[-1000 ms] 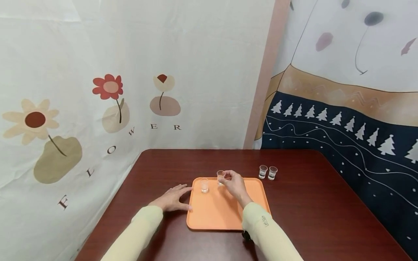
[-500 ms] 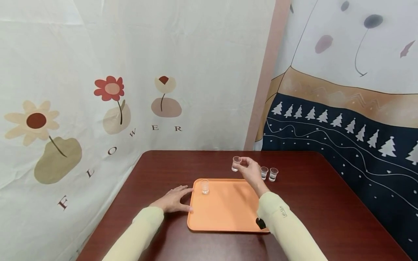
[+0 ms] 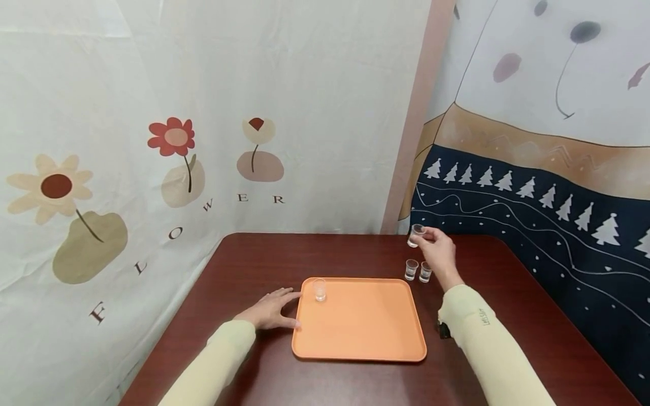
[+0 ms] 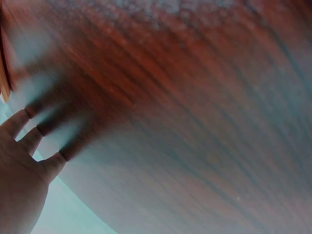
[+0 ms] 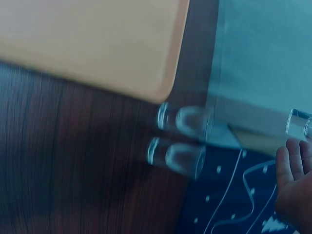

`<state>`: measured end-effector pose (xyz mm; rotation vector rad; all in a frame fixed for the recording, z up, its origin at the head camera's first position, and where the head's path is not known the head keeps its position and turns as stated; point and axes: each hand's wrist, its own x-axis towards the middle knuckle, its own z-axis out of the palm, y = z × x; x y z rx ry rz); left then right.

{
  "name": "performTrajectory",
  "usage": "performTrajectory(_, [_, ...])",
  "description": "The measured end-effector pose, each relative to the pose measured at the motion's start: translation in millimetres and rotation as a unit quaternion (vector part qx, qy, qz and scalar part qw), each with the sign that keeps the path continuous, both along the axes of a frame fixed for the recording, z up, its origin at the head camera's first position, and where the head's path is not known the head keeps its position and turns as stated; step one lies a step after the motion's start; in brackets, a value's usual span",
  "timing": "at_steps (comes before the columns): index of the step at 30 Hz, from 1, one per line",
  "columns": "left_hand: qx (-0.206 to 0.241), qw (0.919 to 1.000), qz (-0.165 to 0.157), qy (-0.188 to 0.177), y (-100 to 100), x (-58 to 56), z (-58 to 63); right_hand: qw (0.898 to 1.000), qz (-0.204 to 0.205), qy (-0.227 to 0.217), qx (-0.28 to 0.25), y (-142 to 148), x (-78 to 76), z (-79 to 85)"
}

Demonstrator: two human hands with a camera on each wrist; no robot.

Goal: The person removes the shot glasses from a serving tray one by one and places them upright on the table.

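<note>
My right hand (image 3: 439, 255) pinches a small clear shot glass (image 3: 415, 235) between thumb and fingers, upright and raised over the far right of the table. In the right wrist view this held glass (image 5: 298, 124) shows only in part at the right edge. Just below it in the head view stand two more shot glasses, a left one (image 3: 411, 270) and a right one (image 3: 425, 272), close side by side. My left hand (image 3: 270, 310) lies with fingers spread, its fingertips at the left rim of the orange tray (image 3: 360, 327). One shot glass (image 3: 320, 290) stands in the tray's far left corner.
The dark red-brown table (image 3: 284, 254) ends at a pale flower-printed wall cloth (image 3: 325, 141) behind. On the right hangs a navy cloth (image 3: 508, 220) with white trees. The tray's right rim lies near the two standing glasses.
My right hand has lifted the shot glass from the tray's far side and carried it right, past the tray to above the two standing glasses. The left hand stays at the tray's rim.
</note>
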<state>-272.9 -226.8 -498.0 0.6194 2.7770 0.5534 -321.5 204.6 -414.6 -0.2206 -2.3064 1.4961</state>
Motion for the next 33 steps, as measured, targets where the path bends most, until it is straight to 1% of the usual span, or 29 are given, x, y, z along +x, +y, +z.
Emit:
performTrajectory(3, [-0.001, 1.0, 0.001, -0.001, -0.6, 1.1, -1.6, 1.0, -0.025, -0.009, 0.005, 18.2, 1.4, -2.0])
performTrajectory(6, [-0.002, 1.0, 0.002, 0.0, -0.1, 0.5, -0.5, 0.999, -0.051, -0.012, 0.016, 36.0, 2.0, -4.0])
performTrajectory(10, [-0.002, 1.0, 0.002, -0.001, 0.5, 0.8, 0.6, 0.997, -0.072, -0.029, 0.021, 54.3, 5.4, -11.1])
performTrajectory(14, [0.001, 1.0, 0.002, 0.0, 0.3, 1.7, 0.8, 0.996, -0.073, -0.051, 0.025, 64.0, 9.1, -23.2])
performTrajectory(21, [0.003, 1.0, -0.002, 0.005, 0.3, 2.4, 1.5, 0.993, -0.073, -0.076, 0.046, 69.5, 15.7, -56.4])
performTrajectory(24, [0.001, 1.0, 0.0, 0.006, 0.8, 1.9, 1.1, 0.992, -0.07, -0.092, 0.05, 70.3, 18.3, -68.2])
performTrajectory(30, [-0.001, 1.0, 0.001, 0.005, 1.4, 1.7, 0.0, 0.99, -0.058, -0.117, 0.056, 68.7, 22.3, -82.6])
performTrajectory(33, [0.0, 1.0, 0.001, 0.003, 1.3, 2.1, 0.3, 0.989, -0.061, -0.121, 0.057, 66.5, 23.6, -88.2])
